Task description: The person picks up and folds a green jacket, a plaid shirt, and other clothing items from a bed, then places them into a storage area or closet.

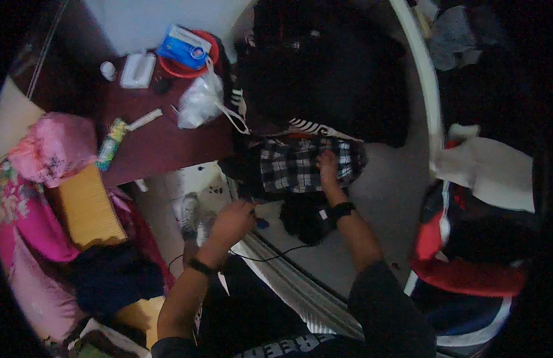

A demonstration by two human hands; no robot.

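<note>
A black-and-white plaid cloth (289,165) lies in front of me. My right hand (328,168) rests on its right part, fingers bent against the fabric; whether it grips the cloth is unclear. Lower left of the cloth, my left hand (236,219) is held with curled fingers near a small dark-blue object (261,223); what it holds, if anything, is hidden. A dark bundle (303,219) lies below the cloth, between my forearms. A thin black cable (276,256) runs from that bundle towards my left wrist.
On a dark red tabletop (142,143) stand a red basin (169,69) with a blue packet (182,47), a white plastic bag (200,103) and a green-yellow tube (112,145). Pink fabric (57,147) lies left. A red and dark bag (473,277) is at right.
</note>
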